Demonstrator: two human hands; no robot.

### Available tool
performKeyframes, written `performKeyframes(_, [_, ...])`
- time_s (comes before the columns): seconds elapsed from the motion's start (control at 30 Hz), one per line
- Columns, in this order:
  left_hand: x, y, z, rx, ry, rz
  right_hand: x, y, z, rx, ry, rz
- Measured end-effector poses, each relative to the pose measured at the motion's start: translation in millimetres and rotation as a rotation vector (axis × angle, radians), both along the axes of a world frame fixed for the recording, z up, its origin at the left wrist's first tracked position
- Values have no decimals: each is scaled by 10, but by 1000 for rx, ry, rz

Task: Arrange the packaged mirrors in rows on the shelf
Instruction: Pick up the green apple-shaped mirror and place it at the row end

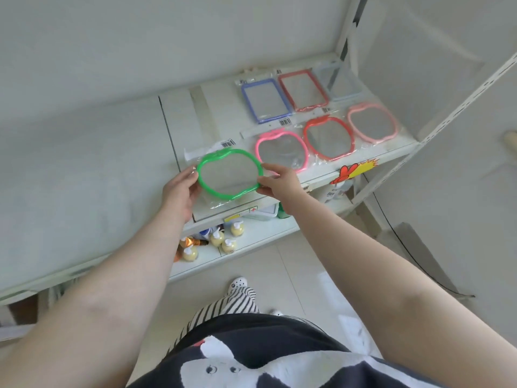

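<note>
Both hands (181, 189) (275, 183) pinch the plastic-wrapped, apple-shaped green mirror (230, 175) by its rim.

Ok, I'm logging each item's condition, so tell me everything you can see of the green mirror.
The green mirror has a bright green, plastic-looking, apple-shaped frame with a small stem at the top, sealed in a clear bag with a white barcoded header. It lies nearly flat at the shelf's front edge, leftmost in the near row, beside the pink mirror. The left hand and right hand grip its sides.
</note>
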State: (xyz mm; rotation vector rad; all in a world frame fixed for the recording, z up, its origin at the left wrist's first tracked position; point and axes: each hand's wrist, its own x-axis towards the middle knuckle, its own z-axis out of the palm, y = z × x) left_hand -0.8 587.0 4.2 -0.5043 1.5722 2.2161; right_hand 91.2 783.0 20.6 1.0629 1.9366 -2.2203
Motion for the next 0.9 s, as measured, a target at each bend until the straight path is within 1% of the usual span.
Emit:
performKeyframes(0.1, [-164, 11, -61, -62, 24, 32, -210, -16, -46, 99, -61, 64])
performKeyframes(0.33, [-515, 123, -258, -214, 26, 18, -572, 29, -167, 254, -165, 114])
performKeyframes(0.5, [-638, 188, -352, -346, 39, -16, -643, 11, -245, 304, -226, 142])
performKeyframes(0.67, [-706, 198, -481, -480, 23, -8, -642, -20, -311, 401, -237, 164])
performKeyframes(0.77, [-683, 185, -517, -562, 44, -29, -604, -28, -304, 531, -265, 227])
performKeyframes(0.83, [-652, 190, -495, -633, 68, -33, -559, 5, -244, 692, -342, 323])
performKeyframes(0.9, [-626, 213, -459, -784, 115, -45, -519, 83, -218, 857, -394, 370])
